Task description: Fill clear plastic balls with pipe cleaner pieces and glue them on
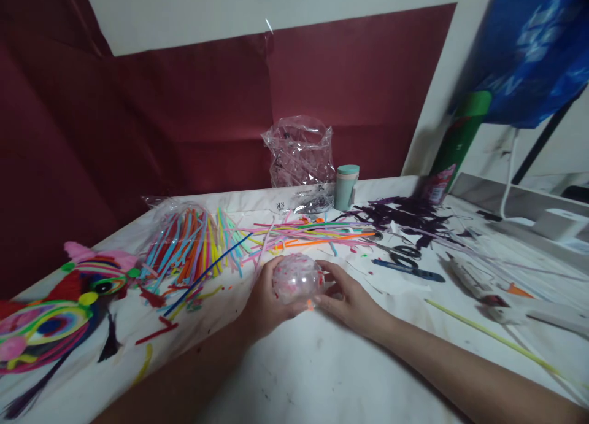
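A clear plastic ball (pixel 297 278) with pink and white specks inside rests on the white table (pixel 322 362), held between both hands. My left hand (pixel 264 301) curls round its left side and underside. My right hand (pixel 346 296) presses its fingertips against the ball's right side. A spread of coloured pipe cleaners (pixel 216 243) lies just beyond the ball.
A colourful pipe-cleaner animal head (pixel 55 307) lies at the left edge. Scissors (pixel 405 255), a glue gun (pixel 472 280), purple scraps (pixel 400 214), a teal cup (pixel 346 186) and a clear plastic bag (pixel 300 151) sit farther back and right. A yellow stick (pixel 497 338) lies at right.
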Motion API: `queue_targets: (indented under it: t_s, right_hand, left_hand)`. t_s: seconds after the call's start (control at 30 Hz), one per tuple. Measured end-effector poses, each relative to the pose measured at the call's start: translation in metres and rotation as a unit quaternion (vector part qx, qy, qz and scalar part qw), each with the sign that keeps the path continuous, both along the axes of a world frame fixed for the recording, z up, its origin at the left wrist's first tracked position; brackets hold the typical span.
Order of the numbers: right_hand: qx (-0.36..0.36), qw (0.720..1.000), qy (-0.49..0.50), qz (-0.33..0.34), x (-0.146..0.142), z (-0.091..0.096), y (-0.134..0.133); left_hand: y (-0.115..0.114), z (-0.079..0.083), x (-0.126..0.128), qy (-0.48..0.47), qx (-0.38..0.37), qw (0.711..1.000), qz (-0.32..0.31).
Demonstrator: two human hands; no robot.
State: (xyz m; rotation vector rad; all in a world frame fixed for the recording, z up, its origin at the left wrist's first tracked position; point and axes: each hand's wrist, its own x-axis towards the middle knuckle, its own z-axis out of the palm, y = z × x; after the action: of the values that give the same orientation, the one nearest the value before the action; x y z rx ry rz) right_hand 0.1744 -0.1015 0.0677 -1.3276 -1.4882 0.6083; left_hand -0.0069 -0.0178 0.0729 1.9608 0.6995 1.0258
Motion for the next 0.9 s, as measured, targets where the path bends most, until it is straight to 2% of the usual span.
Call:
queue_targets:
  t_s: [0.17, 0.33, 0.47, 0.57, 0.7, 0.8, 0.9]
  right_hand:
    - [-0.004, 1.0, -0.003, 0.006, -0.001, 0.002, 0.0]
    - [-0.004, 1.0, 0.016, -0.014, -0.001, -0.002, 0.002]
    - [0.037, 0.999, 0.012, -0.032, -0.002, -0.002, 0.001]
    - [0.026, 0.999, 0.016, -0.016, -0.002, -0.001, -0.001]
    - [0.005, 1.0, 0.023, -0.003, -0.001, -0.001, -0.002]
    - [0.074, 0.996, -0.041, -0.034, -0.002, -0.002, -0.002]
    - [0.15, 0.978, -0.136, -0.047, -0.004, -0.002, -0.003]
  left_hand:
    - [0.001, -0.001, 0.0, -0.002, -0.007, 1.0, -0.01]
    - [0.004, -0.005, -0.001, -0.021, -0.056, 0.998, -0.029]
    - [0.007, -0.007, 0.001, -0.061, -0.103, 0.99, -0.08]
    - [0.009, -0.009, 0.002, -0.092, -0.128, 0.981, -0.116]
    - [0.012, -0.008, -0.001, -0.052, -0.119, 0.985, -0.112]
    - [0.014, -0.008, -0.003, -0.028, -0.104, 0.987, -0.115]
    - [0.015, -0.012, -0.003, -0.037, -0.125, 0.987, -0.098]
